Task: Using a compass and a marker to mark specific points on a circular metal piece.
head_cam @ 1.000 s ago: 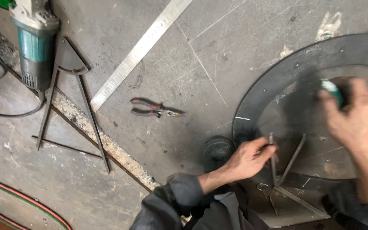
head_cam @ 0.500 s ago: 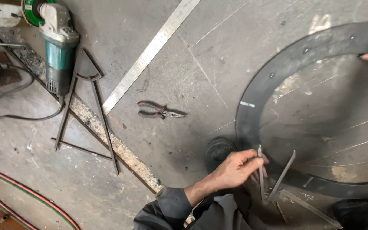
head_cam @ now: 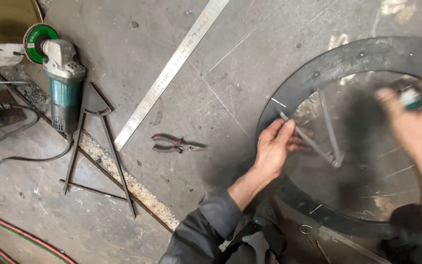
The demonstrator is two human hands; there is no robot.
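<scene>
**Divider set against the dark steel ring**

A V-shaped metal divider point(head_cam: 318, 134) is held by the left hand point(head_cam: 274, 149), whose fingers are closed around the upper end of one leg. That tip is placed at the inner edge of the large dark steel ring point(head_cam: 308, 78), which lies flat on the scratched grey steel floor plate point(head_cam: 250, 58). The second leg stands up and to the right inside the ring, and the two legs meet at a hinge lower down.

The right hand point(head_cam: 418, 122) is blurred at the right of the view. A small green-and-white object point(head_cam: 410, 97), possibly a marker or a chalk holder, appears to be gripped in it, though the blur leaves this uncertain.

The step in hand is judged to be the laying out of a measure or mark across the ring. For the next move, the held tip would need to be kept steady on the ring's edge while the free leg is brought to its point.

Well apart to the left are red-handled pliers point(head_cam: 174, 143), a long steel ruler point(head_cam: 172, 68), a teal angle grinder point(head_cam: 59, 83) and a welded triangular frame point(head_cam: 98, 146).
</scene>
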